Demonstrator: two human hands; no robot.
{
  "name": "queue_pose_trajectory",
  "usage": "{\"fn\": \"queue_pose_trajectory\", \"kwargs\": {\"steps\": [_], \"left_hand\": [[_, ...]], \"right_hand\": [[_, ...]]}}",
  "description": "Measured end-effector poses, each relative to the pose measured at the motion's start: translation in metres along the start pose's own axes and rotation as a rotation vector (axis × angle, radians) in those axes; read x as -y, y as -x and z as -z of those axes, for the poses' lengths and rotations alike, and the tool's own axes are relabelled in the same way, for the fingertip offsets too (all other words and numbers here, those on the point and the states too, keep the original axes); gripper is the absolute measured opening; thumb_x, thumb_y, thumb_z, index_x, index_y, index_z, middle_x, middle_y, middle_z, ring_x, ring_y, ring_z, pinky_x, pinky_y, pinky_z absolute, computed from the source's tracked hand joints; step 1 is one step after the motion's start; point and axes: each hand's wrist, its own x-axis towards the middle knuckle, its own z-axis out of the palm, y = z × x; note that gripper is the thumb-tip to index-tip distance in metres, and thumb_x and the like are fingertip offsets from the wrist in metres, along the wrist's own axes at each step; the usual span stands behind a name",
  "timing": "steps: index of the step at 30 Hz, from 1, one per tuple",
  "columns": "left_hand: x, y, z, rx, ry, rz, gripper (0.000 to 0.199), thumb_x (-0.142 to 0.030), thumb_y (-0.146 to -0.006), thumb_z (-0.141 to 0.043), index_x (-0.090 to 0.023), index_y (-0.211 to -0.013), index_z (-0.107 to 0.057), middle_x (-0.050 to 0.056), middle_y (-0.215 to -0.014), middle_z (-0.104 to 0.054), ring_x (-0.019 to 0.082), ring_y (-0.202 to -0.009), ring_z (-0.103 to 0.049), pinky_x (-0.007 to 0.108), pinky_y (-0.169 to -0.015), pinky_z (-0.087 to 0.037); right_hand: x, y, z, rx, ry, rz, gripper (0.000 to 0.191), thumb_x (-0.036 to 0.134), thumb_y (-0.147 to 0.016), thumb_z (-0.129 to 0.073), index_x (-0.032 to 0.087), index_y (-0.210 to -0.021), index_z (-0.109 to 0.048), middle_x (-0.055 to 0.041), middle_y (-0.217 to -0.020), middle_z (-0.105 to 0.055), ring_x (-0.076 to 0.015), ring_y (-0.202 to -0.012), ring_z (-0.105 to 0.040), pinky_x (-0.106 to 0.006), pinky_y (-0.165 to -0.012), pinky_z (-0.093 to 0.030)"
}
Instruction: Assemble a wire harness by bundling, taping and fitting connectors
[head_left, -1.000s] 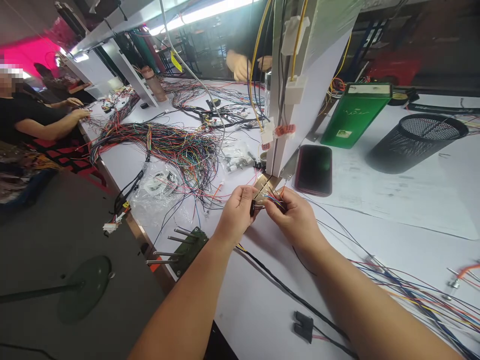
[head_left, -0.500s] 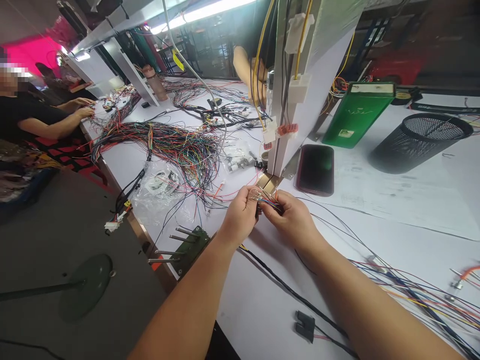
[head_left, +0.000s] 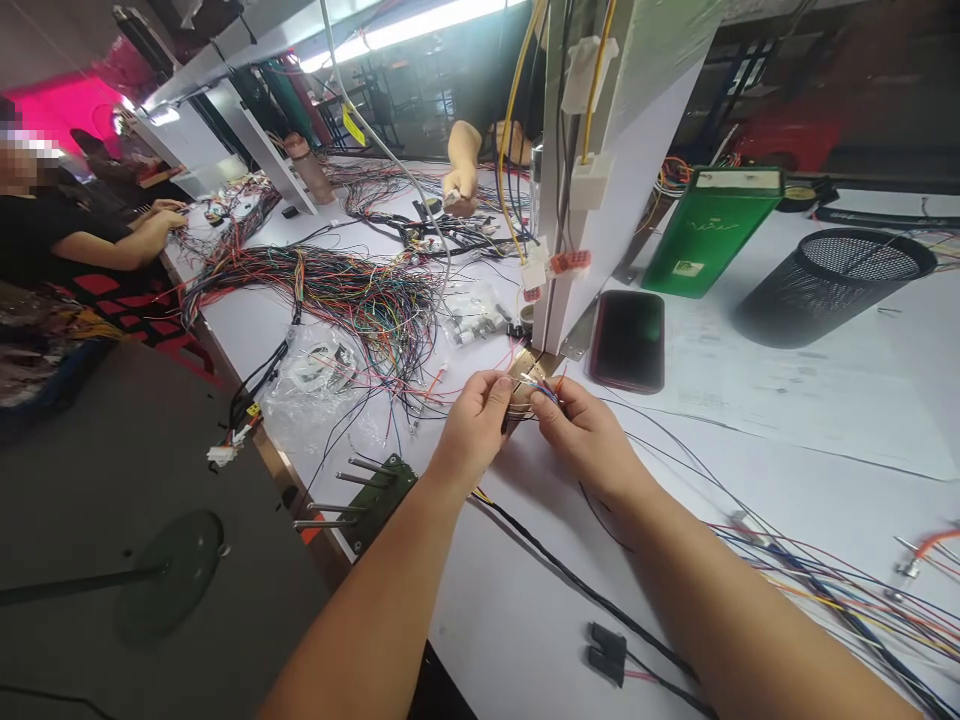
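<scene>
Thin wires (head_left: 545, 391) with bare or metal-tipped ends, blue and white among them, are pinched in my right hand (head_left: 583, 425), above the white table. Just left of it, my left hand (head_left: 476, 420) is closed, thumb against fingers, on wires and a small dark piece partly hidden by the fingers. A narrow gap separates the two hands. Behind them lies a brass-coloured plate (head_left: 527, 372) at the foot of the upright post. A black sleeved cable (head_left: 555, 565) runs from below my left hand toward the lower right, near a black connector (head_left: 606, 655).
A large wire bundle (head_left: 337, 290) and a clear plastic bag (head_left: 311, 385) lie left. Metal pins stick out of a green block (head_left: 382, 495). A phone (head_left: 628, 340), green box (head_left: 712, 230) and mesh cup (head_left: 836, 285) are right. Two people work beyond.
My hands have moved slightly apart, and the wire ends now show between them. Behind the post, another person's hand has moved left and down over the wires.
</scene>
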Motion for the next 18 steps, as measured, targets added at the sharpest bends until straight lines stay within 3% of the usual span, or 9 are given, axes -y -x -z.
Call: {"fn": "queue_pose_trajectory", "kwargs": {"steps": [3, 5, 11, 18], "left_hand": [[-0.0029, 0.0016, -0.0016, 0.006, -0.032, -0.005, 0.031, -0.047, -0.083, -0.063, -0.02, -0.096, -0.06, -0.002, -0.071, -0.058, 0.009, -0.055, -0.051, 0.018, -0.049, -0.042], [-0.0039, 0.0032, -0.0029, -0.009, -0.051, -0.011, 0.034, -0.049, -0.081, -0.064, -0.02, -0.099, -0.063, 0.0, -0.07, -0.061, 0.011, -0.057, -0.055, 0.02, -0.051, -0.045], [-0.0037, 0.0061, -0.005, 0.07, -0.063, -0.11, 0.03, -0.045, -0.083, -0.064, -0.018, -0.097, -0.064, 0.007, -0.089, -0.07, 0.017, -0.082, -0.065, 0.029, -0.077, -0.052], [-0.0014, 0.0054, -0.0007, 0.071, -0.273, -0.266, 0.022, -0.038, -0.087, -0.06, -0.018, -0.093, -0.064, 0.005, -0.089, -0.069, 0.016, -0.085, -0.063, 0.027, -0.081, -0.05]], "right_hand": [[0.0034, 0.0023, 0.0031, 0.008, -0.148, -0.135, 0.022, 0.04, -0.091, -0.047, 0.022, -0.08, -0.052, 0.0054, -0.056, -0.042, -0.0123, -0.051, -0.037, -0.026, -0.049, -0.029], [0.0058, 0.0031, 0.0041, 0.01, -0.176, -0.138, 0.026, 0.033, -0.09, -0.045, 0.021, -0.066, -0.045, 0.0042, -0.056, -0.041, -0.0121, -0.052, -0.037, -0.026, -0.049, -0.028], [0.0052, 0.0028, 0.003, 0.022, -0.151, -0.081, 0.025, 0.025, -0.086, -0.041, 0.021, -0.062, -0.042, 0.0019, -0.06, -0.041, -0.0139, -0.058, -0.039, -0.029, -0.052, -0.028], [0.0041, 0.0014, 0.0017, 0.008, 0.096, 0.131, 0.027, 0.024, -0.09, -0.037, 0.022, -0.063, -0.04, -0.0009, -0.069, -0.047, -0.0181, -0.069, -0.047, -0.031, -0.063, -0.036]]}}
